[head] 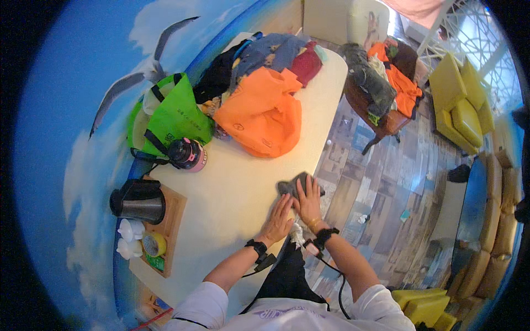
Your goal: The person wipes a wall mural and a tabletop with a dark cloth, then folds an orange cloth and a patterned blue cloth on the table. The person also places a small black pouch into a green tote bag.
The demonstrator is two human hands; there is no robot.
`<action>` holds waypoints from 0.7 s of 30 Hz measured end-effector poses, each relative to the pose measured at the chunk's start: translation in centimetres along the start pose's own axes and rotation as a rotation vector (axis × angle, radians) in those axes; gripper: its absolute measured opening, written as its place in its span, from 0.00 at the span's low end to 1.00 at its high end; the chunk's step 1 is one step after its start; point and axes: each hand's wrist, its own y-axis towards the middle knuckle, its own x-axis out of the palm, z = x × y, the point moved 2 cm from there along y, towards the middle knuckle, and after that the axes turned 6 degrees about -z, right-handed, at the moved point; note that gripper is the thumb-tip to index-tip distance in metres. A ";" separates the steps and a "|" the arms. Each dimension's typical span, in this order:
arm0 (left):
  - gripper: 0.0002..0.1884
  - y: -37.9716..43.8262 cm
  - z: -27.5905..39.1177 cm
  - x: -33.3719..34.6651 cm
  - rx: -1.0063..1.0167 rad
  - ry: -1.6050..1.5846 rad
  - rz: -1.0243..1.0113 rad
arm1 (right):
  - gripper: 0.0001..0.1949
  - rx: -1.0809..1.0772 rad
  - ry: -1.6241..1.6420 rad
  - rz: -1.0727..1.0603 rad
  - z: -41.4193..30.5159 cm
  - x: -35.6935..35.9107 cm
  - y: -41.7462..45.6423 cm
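A small dark grey piece of folded fabric (289, 186) lies at the right edge of the pale table (232, 198). My right hand (308, 202) rests flat on it with the fingers spread, covering part of it. Just to the left, my left hand (278, 219) is laid flat, its fingertips at the fabric's near edge. Neither hand is closed around anything. Below the right wrist, a crumpled white item (297, 235) shows by the table edge; what it is I cannot tell.
An orange fabric bag (265, 116) and piled clothes (269, 51) cover the table's far end. Along the wall stand a green bag (182, 111), pink-and-black bottle (192, 155), and wooden tray (176, 207) with a kettle (143, 202). Clothes (403, 93) lie over a brown chair (356, 99).
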 end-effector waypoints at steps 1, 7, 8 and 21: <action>0.34 0.0 -0.1 0.0 0.011 -0.012 0.010 | 0.30 -0.064 -0.075 -0.057 -0.3 -0.2 -0.5; 0.31 -0.1 0.9 -0.7 -0.020 0.018 -0.034 | 0.31 -0.115 -0.224 -0.211 1.5 -2.3 5.6; 0.31 -0.1 1.2 -0.9 -0.025 0.017 -0.041 | 0.32 -0.093 -0.273 -0.167 1.8 -3.0 7.5; 0.34 4.1 -3.4 -7.1 -0.010 0.039 0.369 | 0.30 0.000 -0.479 -0.197 5.9 -1.3 22.5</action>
